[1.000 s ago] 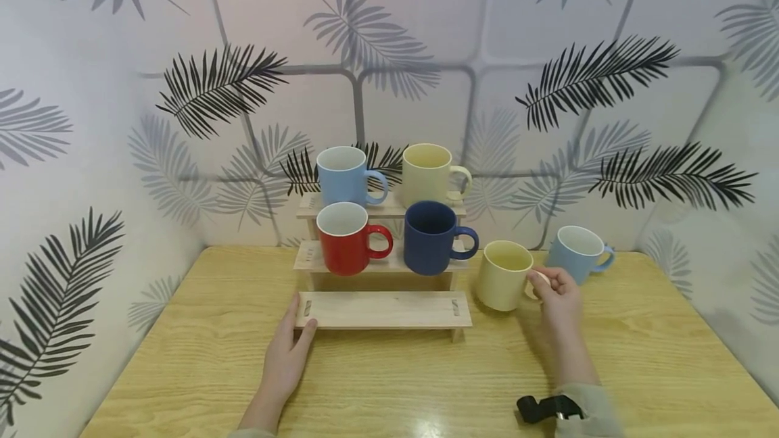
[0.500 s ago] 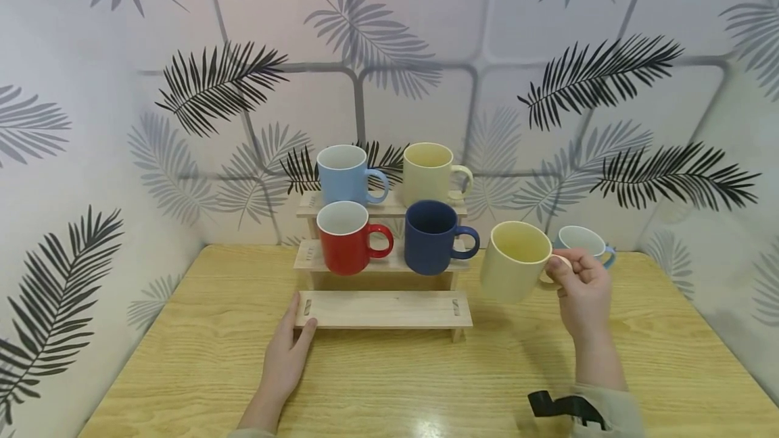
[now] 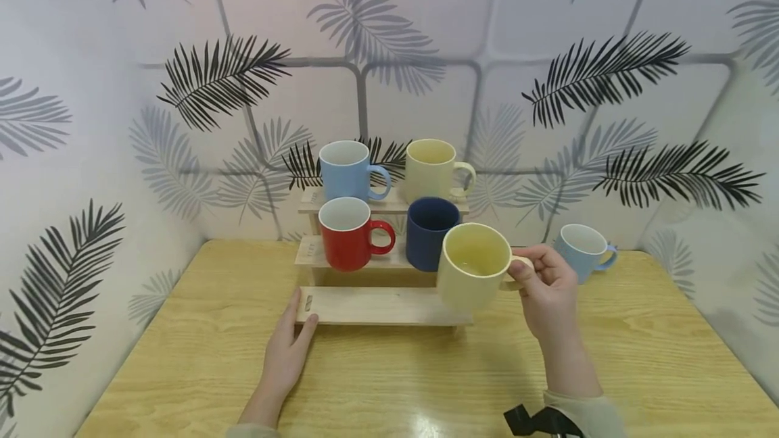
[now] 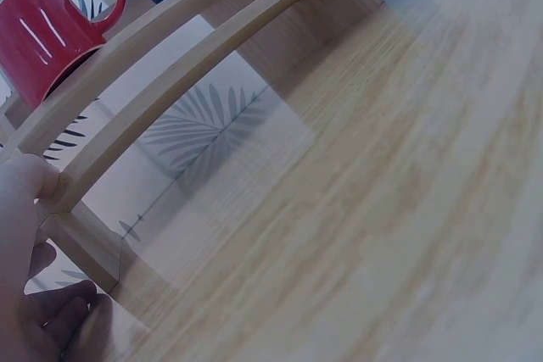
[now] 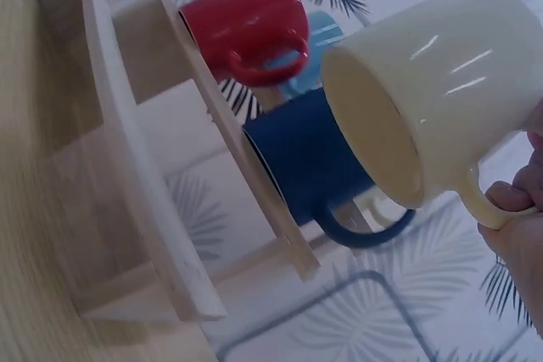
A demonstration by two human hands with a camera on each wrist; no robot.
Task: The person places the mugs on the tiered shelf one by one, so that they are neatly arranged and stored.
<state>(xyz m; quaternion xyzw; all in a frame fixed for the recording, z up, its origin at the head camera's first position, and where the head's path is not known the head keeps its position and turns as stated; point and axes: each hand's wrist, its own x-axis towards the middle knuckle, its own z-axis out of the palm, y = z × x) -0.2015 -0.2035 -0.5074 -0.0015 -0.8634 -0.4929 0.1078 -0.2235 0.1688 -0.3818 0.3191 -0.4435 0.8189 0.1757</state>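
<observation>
By its handle, my right hand [image 3: 550, 296] pinches a pale yellow mug [image 3: 468, 286] in the air, over the right end of the lowest step of a wooden tiered rack [image 3: 371, 306]. Its rim tips a little towards me in the head view, and it covers the dark blue mug's handle there. In the right wrist view the yellow mug [image 5: 450, 82] hangs in front of the blue mug [image 5: 305, 154]. My left hand [image 3: 286, 347] holds the left end of the lowest step; the left wrist view has the thumb [image 4: 30, 177] against the wood and the fingers curled below.
On the middle step stand a red mug [image 3: 345, 242] and the dark blue mug [image 3: 426, 238]. The top step bears a light blue mug [image 3: 344, 171] and another yellow mug [image 3: 429, 171]. Another light blue mug [image 3: 581, 252] is on the wooden table [image 3: 645, 357], behind my right hand.
My right hand has lifted the yellow mug off the table beside the rack and carried it left over the lowest step. My left hand stays in place on the rack.
</observation>
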